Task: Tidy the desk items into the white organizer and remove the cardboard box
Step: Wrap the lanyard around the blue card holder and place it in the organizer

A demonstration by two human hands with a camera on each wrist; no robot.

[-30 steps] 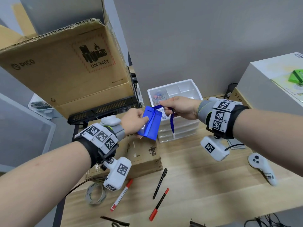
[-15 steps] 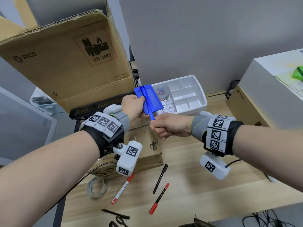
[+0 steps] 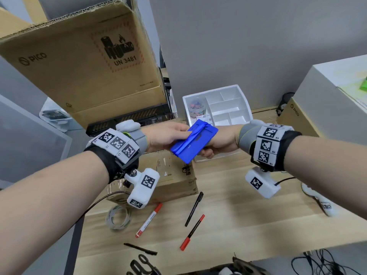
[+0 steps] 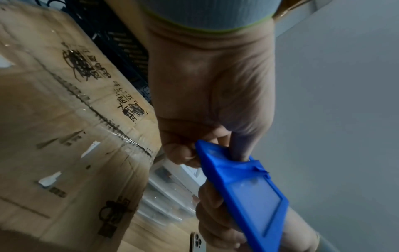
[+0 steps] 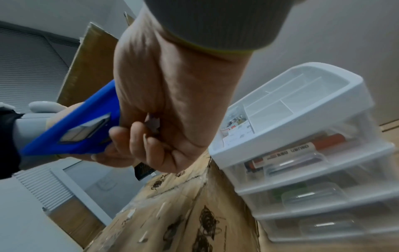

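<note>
Both hands grasp the blue badge holder [image 3: 193, 142] in mid-air: left hand [image 3: 166, 135] pinching its edge, right hand [image 3: 220, 142] curled beneath. White organizer [image 3: 245, 104] sits at one o'clock; next, probably stow the holder there.

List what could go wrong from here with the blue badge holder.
The lanyard wrapped along the blue badge holder could unwind once the left hand or right hand loosens its grip. The white organizer has narrow top compartments, so the holder may not fit and could slip onto the small cardboard box.
</note>
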